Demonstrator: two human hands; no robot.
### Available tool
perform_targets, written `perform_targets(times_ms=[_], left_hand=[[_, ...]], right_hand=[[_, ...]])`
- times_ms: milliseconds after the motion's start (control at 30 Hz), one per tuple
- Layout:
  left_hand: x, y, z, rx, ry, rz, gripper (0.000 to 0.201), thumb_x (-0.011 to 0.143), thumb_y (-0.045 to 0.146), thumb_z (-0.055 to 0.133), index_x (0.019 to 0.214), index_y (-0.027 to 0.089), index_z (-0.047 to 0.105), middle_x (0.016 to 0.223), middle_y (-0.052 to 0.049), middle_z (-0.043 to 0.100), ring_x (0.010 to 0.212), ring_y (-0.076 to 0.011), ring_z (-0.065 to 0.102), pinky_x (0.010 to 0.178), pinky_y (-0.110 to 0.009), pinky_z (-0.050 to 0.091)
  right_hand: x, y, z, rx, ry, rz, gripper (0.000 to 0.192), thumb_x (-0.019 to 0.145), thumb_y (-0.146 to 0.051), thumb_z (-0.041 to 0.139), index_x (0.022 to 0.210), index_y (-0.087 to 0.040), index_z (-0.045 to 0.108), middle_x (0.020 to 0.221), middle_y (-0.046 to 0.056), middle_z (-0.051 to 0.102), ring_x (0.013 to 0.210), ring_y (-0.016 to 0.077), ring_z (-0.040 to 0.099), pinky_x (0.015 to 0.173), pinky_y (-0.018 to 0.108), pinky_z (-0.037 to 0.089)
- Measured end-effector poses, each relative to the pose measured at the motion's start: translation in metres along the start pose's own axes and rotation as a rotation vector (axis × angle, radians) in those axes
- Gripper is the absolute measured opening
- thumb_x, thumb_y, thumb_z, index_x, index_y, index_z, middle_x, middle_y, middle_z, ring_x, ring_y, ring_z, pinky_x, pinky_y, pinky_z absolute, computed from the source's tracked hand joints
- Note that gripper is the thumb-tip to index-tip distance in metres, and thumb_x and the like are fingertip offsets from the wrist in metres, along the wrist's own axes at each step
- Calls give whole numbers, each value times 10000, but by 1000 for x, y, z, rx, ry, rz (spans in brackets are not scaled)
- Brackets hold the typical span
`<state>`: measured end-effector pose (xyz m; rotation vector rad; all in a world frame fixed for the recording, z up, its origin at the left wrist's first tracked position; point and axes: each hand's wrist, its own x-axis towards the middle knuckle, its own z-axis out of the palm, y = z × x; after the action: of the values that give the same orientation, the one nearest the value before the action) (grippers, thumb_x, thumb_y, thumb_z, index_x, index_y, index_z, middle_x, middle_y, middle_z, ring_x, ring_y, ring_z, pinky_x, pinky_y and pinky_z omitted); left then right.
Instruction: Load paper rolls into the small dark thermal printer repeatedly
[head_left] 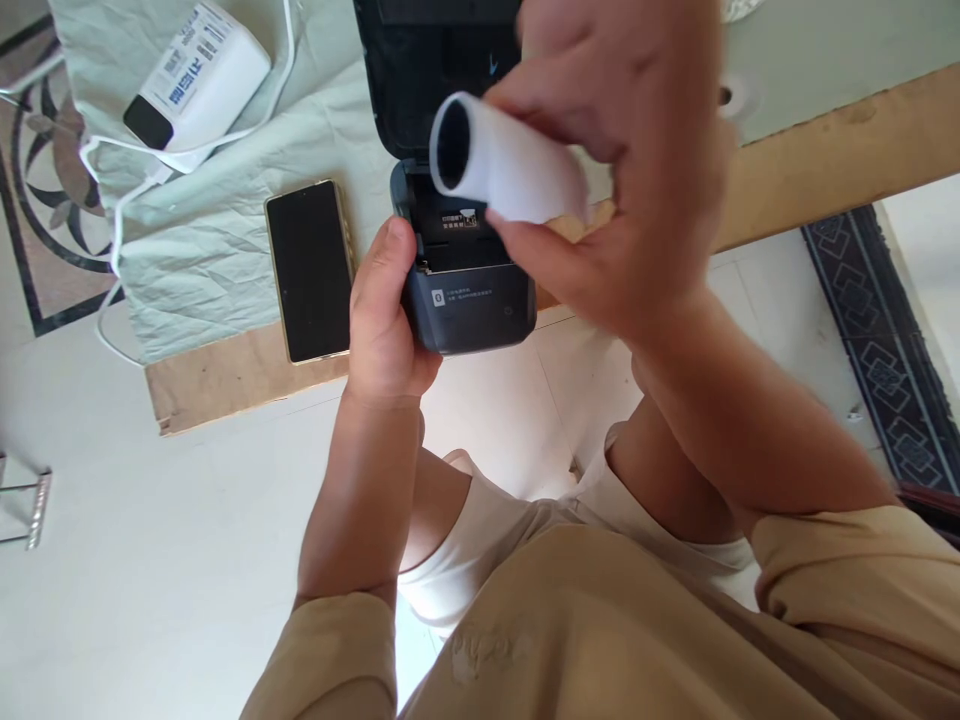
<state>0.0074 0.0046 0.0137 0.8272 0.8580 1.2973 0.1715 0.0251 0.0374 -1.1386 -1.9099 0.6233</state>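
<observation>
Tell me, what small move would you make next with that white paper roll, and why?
Probably lower the white paper roll, held in the right hand, into the open bay of the small dark grey printer. Its lid stands open, the bay looks empty, and the left hand steadies the body at the table's wooden edge.

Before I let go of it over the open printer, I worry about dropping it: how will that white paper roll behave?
The white paper roll is a hollow cylinder, so it would probably roll if set on its side. It looks light, held by the right hand alone. The left hand steadies the printer.
</observation>
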Motion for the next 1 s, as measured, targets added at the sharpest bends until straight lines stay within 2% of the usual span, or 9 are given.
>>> perform_targets(times_ms=[133,200,333,433,567,733,867,1000], left_hand=[[1,-3,-1,6,30,60,367,887,606,576,840,254,668,1021,-61,700,1220,-278,580,1017,-403,507],[0,-4,-2,-29,31,55,346,913,557,568,853,229,659,987,-63,680,1164,-258,604,1022,-396,499],[-3,-5,-5,-56,6,30,197,924,416,607,905,222,626,933,-51,642,1163,-238,601,997,-377,508],[-4,-5,-4,-36,5,19,272,913,499,610,904,227,625,918,-53,635,1154,-260,606,915,-369,532],[-3,-5,-4,-49,28,51,400,899,600,577,785,218,607,960,-72,666,1100,-279,616,873,-380,523],[-1,-4,-8,18,30,30,452,845,695,567,778,254,638,924,-62,685,1068,-312,632,813,-388,529],[-3,-1,-5,34,-1,8,396,884,634,564,876,247,646,961,-56,699,1082,-288,639,847,-366,529],[-4,1,-3,-32,-21,28,334,903,551,583,811,233,631,908,-54,673,939,-235,642,759,-332,513]], right_hand=[[9,-8,9,-255,66,-30,244,803,-173,521,1034,-214,587,1187,14,689,1049,199,656,924,358,485],[9,-8,10,-386,71,-97,227,762,-128,536,959,-229,584,1133,-19,715,979,194,684,844,349,483],[3,0,10,-392,76,-239,221,768,-114,557,943,-236,614,1115,-39,728,1009,210,705,824,349,497],[-2,2,12,-317,145,-307,152,836,-132,518,871,-226,632,1084,-31,721,995,186,692,823,328,506],[-4,-6,15,-386,299,-385,156,869,-230,519,803,-223,660,924,-3,707,885,180,665,815,336,493],[-5,-9,13,-424,171,-326,175,867,-232,509,805,-228,672,890,-7,708,855,179,650,804,341,490],[-4,-5,12,-397,63,-255,205,900,-252,491,850,-232,689,871,-10,713,912,191,652,811,350,492],[-8,-6,12,-353,116,-379,204,905,-287,494,857,-260,690,889,-35,721,936,181,654,803,352,482]])
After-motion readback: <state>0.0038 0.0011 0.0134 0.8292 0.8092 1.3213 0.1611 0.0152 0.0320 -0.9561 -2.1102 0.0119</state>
